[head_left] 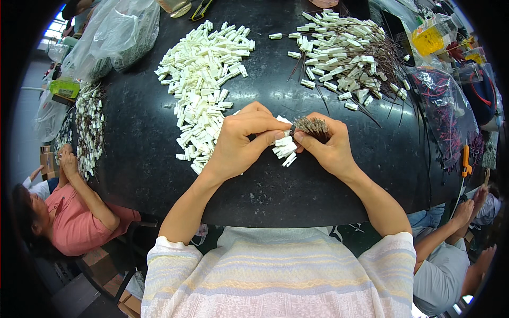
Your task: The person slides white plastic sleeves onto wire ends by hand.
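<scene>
On the round black table (297, 185), the left hand (238, 140) pinches small white plastic connector blocks (284, 147) against the right hand (326, 146), whose fingers clamp a bundle of thin dark wires (313, 126). A loose white connector pile (204, 79) lies beyond the left hand.

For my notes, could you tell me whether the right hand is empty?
No, the right hand grips a bundle of dark wires between its fingers.

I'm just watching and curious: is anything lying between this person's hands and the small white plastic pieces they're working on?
Nothing visible does. The left hand and right hand already touch the white pieces, pinched between the fingertips, and the right hand also grips a bundle of thin dark wires. The loose white pile lies beside the left hand.
</scene>
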The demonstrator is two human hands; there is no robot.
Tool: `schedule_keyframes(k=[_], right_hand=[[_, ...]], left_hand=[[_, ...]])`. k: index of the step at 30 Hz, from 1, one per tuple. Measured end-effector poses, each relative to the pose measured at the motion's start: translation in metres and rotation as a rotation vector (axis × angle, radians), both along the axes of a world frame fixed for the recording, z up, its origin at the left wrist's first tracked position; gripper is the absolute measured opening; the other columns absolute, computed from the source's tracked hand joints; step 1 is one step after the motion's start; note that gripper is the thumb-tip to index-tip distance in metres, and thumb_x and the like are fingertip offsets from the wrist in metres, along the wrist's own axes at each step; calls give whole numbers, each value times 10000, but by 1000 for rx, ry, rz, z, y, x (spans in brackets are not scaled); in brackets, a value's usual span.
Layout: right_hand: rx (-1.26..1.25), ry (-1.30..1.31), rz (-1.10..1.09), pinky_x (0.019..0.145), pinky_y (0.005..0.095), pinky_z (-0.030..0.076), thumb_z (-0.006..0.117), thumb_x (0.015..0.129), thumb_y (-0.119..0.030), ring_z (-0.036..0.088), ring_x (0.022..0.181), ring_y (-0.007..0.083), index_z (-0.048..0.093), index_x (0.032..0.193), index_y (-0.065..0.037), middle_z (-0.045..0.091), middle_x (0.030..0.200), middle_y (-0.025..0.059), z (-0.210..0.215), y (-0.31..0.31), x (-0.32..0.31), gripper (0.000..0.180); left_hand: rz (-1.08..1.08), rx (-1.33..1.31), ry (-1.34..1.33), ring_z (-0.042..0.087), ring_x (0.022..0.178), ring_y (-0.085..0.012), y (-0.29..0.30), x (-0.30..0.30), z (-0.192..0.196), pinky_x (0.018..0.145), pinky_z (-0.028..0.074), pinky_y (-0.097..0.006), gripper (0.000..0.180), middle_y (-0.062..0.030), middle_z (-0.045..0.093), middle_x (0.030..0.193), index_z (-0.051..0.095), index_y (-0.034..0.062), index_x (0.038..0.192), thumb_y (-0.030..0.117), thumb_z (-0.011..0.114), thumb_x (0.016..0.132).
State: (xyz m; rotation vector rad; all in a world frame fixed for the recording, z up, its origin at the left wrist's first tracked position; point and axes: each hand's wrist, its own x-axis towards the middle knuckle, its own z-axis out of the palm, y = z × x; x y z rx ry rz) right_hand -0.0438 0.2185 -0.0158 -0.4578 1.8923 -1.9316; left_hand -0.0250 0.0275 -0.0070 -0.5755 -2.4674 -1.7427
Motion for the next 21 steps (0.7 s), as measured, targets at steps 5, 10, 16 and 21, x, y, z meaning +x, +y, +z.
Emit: schedule_keyframes(k=[5,10,16,21], right_hand=[[32,88,10,539,198,430,588,796,-5,554,601,64,576,827,27,597,667,39,-2,-1,0,47],[-43,18,-24,542,196,431,580,788,12,563,599,69,552,831,20,601,673,53,-6,-4,-1,52],[-72,16,-37,558,212,448,554,798,4,579,617,80,503,833,13,608,691,60,-5,0,-2,63],[-70,-112,-15,611,212,457,569,800,-22,604,676,107,525,906,4,616,749,92,0,2,-4,117]], left_hand=[[-30,3,-56,537,742,-165,1,0,0,658,424,-270,129,-74,643,795,652,-28,866,-1,630,742],[234,-358,185,540,745,-189,-29,-36,7,659,430,-285,124,-71,623,785,655,7,847,87,640,753],[457,-871,460,509,790,-232,-33,-70,-3,637,438,-332,182,-60,574,778,600,33,751,168,702,685],[403,-784,373,498,818,-240,-32,-73,-11,688,438,-330,146,-57,560,796,578,58,732,137,693,688]])
